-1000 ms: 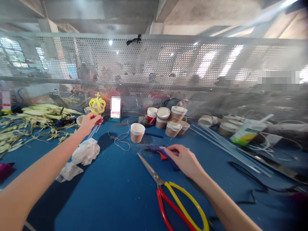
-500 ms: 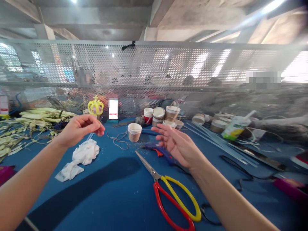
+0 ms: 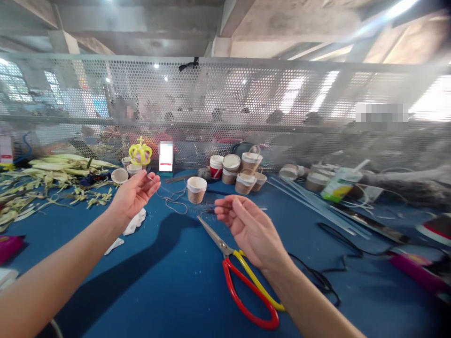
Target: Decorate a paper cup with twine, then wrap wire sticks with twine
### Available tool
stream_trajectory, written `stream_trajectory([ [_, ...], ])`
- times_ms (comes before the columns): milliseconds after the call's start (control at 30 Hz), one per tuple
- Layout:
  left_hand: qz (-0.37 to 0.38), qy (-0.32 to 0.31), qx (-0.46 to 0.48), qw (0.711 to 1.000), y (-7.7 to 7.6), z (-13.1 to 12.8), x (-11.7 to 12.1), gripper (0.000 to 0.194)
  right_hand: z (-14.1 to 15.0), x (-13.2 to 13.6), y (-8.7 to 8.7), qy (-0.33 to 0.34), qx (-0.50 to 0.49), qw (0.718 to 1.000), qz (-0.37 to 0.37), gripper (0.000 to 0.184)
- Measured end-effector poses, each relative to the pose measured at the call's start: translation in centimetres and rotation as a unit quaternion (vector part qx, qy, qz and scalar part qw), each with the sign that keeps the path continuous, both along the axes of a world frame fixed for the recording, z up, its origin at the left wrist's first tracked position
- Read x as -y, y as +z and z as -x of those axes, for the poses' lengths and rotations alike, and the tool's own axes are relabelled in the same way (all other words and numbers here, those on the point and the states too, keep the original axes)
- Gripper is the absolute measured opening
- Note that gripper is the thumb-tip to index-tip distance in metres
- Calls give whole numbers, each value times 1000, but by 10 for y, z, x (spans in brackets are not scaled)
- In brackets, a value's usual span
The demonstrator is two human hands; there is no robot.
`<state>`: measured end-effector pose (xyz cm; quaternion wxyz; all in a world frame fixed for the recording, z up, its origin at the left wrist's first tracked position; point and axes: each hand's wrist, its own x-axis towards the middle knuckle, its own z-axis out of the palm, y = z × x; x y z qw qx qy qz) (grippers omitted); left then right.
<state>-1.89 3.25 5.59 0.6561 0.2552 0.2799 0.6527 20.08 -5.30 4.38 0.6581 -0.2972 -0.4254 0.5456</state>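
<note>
My left hand (image 3: 138, 196) is raised over the left-middle of the table, fingers curled, with a thin strand (image 3: 151, 179) showing at the fingertips. Nearer the middle, my right hand (image 3: 252, 227) is closed, thumb against bent fingers; what they pinch is too small to make out. Below it lie large scissors (image 3: 222, 245) with one red and one yellow handle, partly covered by my right forearm. Between and beyond the hands stands a small pot (image 3: 196, 191) with a white rim and brown body. Grey cord (image 3: 175, 204) lies loosely beside it.
Several small pots (image 3: 244, 183) cluster at the back. Pale dried husks (image 3: 66, 165) lie left, near a yellow crown ornament (image 3: 140, 154). A lit phone (image 3: 166, 157) leans by the perforated screen (image 3: 211, 94). Clear strips (image 3: 317, 206), a drink carton (image 3: 341, 184) and black cable (image 3: 317, 274) lie right.
My left hand has moved right and lower, covering more of the white crumpled cloth. My right hand has lowered, and its stretched fingers have curled in. The blue tool beneath it is now mostly hidden.
</note>
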Motion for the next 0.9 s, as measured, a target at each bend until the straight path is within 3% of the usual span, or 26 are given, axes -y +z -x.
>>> stream_trajectory([
  [200, -65, -2, -16, 998, -5, -6, 8, 14, 0, -2, -5, -67, -25, 997, 15, 15],
  [333, -62, 10, -45, 997, -12, -7, 16, 10, -4, -3, -4, -101, -35, 994, -4, 16],
  [500, -77, -14, -92, 993, -19, -9, 25, 7, -1, 0, 2, -106, 100, 989, -20, 16],
  [600, -133, -81, -190, 969, -17, -13, 38, 12, 5, 4, 9, -81, 269, 960, -20, 17],
  [700, -184, -96, -334, 919, -12, -18, 55, 11, 14, 9, 14, -49, 379, 924, -23, 14],
  [800, -197, -116, -396, 890, -7, -22, 69, 11, 24, 13, 11, 1, 385, 923, -8, 13],
  [900, -191, -160, -394, 885, -8, -25, 75, 13, 32, 15, 4, 26, 366, 930, 0, 13],
])
